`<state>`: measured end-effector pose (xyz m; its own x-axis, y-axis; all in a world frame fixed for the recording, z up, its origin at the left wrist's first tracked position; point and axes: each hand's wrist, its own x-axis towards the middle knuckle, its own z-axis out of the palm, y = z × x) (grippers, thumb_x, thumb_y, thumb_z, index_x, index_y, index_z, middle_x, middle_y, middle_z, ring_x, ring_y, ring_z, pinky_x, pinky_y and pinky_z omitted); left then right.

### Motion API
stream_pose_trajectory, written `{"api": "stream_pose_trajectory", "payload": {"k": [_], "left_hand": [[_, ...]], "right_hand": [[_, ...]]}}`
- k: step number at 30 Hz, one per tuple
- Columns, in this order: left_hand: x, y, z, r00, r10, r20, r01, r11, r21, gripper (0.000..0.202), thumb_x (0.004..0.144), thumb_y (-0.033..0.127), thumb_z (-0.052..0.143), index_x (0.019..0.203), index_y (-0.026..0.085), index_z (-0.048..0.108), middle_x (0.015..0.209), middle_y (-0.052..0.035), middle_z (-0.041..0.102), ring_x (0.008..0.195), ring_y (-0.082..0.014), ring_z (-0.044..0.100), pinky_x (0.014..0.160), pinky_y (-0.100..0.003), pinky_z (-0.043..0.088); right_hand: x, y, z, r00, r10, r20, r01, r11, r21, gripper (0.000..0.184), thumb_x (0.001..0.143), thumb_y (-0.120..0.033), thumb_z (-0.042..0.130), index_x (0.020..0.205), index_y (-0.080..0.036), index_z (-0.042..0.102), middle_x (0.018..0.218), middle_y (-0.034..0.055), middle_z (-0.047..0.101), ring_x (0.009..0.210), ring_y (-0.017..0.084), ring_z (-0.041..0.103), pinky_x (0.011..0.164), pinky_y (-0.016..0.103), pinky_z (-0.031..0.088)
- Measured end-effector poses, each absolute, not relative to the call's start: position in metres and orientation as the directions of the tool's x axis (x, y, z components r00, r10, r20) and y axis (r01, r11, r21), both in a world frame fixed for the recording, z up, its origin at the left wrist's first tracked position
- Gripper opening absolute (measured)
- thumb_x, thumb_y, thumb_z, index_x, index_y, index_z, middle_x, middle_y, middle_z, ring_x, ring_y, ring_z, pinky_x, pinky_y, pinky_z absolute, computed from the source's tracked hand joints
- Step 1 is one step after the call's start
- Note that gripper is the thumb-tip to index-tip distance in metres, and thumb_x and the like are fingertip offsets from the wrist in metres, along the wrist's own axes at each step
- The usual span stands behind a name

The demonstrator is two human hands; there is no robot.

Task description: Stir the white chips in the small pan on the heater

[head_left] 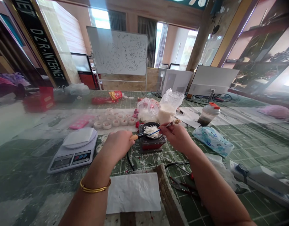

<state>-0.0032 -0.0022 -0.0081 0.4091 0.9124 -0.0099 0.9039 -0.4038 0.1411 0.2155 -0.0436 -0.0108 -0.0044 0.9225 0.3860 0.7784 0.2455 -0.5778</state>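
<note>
My left hand point(119, 142) is wrapped round the wooden handle of a small black frying pan point(147, 125). White crumbly flakes point(151, 129) fill the pan, which rests on a small dark red hot plate point(152, 144). In my right hand point(177, 136) is a thin blue stick point(155, 132), pinched between the fingers, its far end among the flakes. A clear bag of white flakes point(167, 111) stands open just behind the pan. Next to it sits a knotted plastic bag point(147, 110).
A kitchen scale point(75, 150) lies to the left, near several small round cups point(116, 122) and a pink mould point(82, 121). On the right are a tissue pack point(212, 140), a lidded jar point(209, 113), pliers point(182, 185) and a power strip point(262, 182). White paper point(135, 193) lies in front.
</note>
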Motion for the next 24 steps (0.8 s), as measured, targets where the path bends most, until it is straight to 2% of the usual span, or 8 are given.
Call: {"api": "stream_pose_trajectory", "payload": {"k": [3,8,13,18,24], "left_hand": [[-0.003,-0.002,-0.007,0.411,0.912,-0.010,0.905,-0.406,0.129,0.018,0.078,0.033,0.043,0.071,0.021,0.055,0.073,-0.0021,0.062,0.064,-0.0156,0.054,0.052,-0.024,0.026],[-0.003,-0.002,-0.007,0.416,0.909,-0.003,0.902,-0.413,0.125,0.019,0.078,0.033,0.042,0.071,0.021,0.054,0.073,-0.0022,0.062,0.065,-0.0155,0.054,0.052,-0.024,0.025],[-0.003,-0.001,-0.009,0.416,0.909,-0.001,0.903,-0.413,0.116,0.020,0.079,0.034,0.042,0.071,0.021,0.054,0.072,-0.0022,0.062,0.064,-0.0158,0.054,0.051,-0.024,0.025],[-0.004,-0.001,-0.009,0.408,0.913,-0.009,0.907,-0.404,0.121,0.020,0.078,0.035,0.043,0.073,0.021,0.056,0.074,-0.0025,0.063,0.066,-0.0160,0.055,0.052,-0.024,0.027],[-0.002,-0.003,-0.007,0.406,0.914,0.001,0.908,-0.403,0.116,0.020,0.078,0.034,0.044,0.072,0.020,0.056,0.073,-0.0024,0.062,0.065,-0.0148,0.055,0.052,-0.023,0.027]], "right_hand": [[0.218,-0.045,-0.011,0.056,0.908,0.415,0.770,0.225,-0.596,0.032,0.084,-0.040,0.043,0.079,-0.017,0.065,0.082,0.0059,0.068,0.075,0.018,0.061,0.065,0.027,0.044],[0.220,-0.047,-0.010,-0.043,0.930,0.366,0.783,0.259,-0.566,0.033,0.084,-0.038,0.042,0.074,-0.017,0.064,0.085,0.0061,0.067,0.072,0.017,0.060,0.064,0.027,0.043],[0.225,-0.049,-0.006,0.038,0.911,0.410,0.806,0.214,-0.552,0.033,0.084,-0.039,0.042,0.076,-0.017,0.064,0.086,0.0064,0.067,0.075,0.017,0.060,0.068,0.028,0.043],[0.226,-0.047,-0.006,-0.012,0.918,0.397,0.825,0.233,-0.514,0.032,0.084,-0.035,0.042,0.070,-0.016,0.064,0.082,0.0071,0.067,0.072,0.017,0.059,0.065,0.028,0.042],[0.230,-0.046,-0.006,0.097,0.876,0.472,0.837,0.186,-0.516,0.032,0.084,-0.038,0.041,0.075,-0.017,0.064,0.085,0.0061,0.067,0.074,0.017,0.060,0.066,0.027,0.041]]}}
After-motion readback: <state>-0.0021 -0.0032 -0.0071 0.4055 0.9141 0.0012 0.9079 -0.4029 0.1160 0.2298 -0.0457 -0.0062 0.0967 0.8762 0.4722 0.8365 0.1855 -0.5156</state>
